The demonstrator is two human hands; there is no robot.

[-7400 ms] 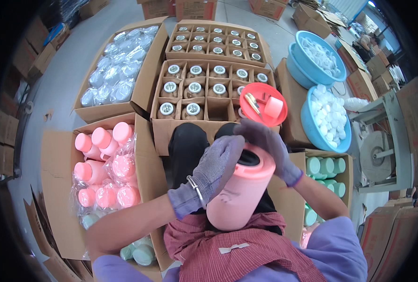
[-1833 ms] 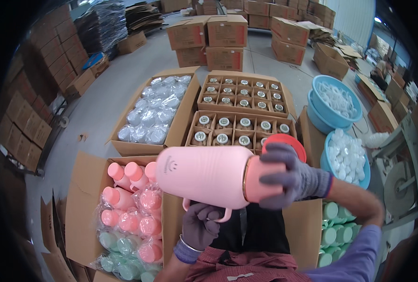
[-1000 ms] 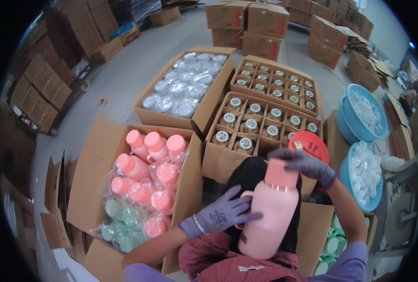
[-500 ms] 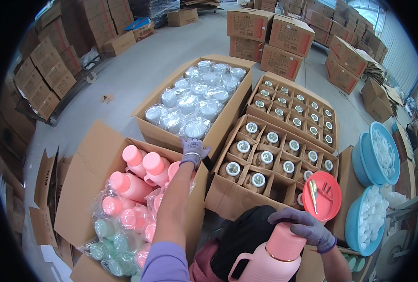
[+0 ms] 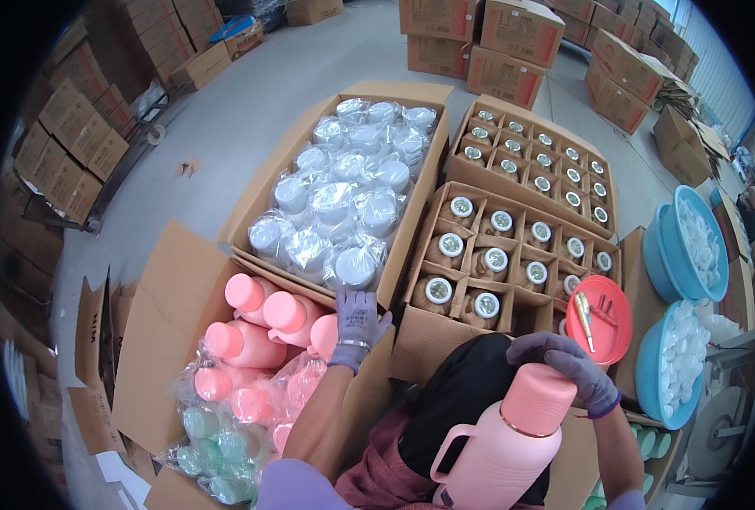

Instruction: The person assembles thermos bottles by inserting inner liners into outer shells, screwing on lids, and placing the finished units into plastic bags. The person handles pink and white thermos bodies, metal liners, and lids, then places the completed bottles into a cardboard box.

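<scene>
Leaning cap-up and rightward, one pink flask [image 5: 496,455] is held by the right hand [image 5: 571,365], one red dish [image 5: 608,342] beyond. Whether the left hand [image 5: 359,325] grips, I cannot tell.

The floor [image 5: 182,127] is grey, the wall [image 5: 715,68] ribbed.

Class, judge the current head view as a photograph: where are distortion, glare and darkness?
Head view: black fisheye rim at the sides; stacked cartons near the left edge lean and dim; bright glints fleck the clear plastic wrap; the pink flask looks fairly crisp.
</scene>
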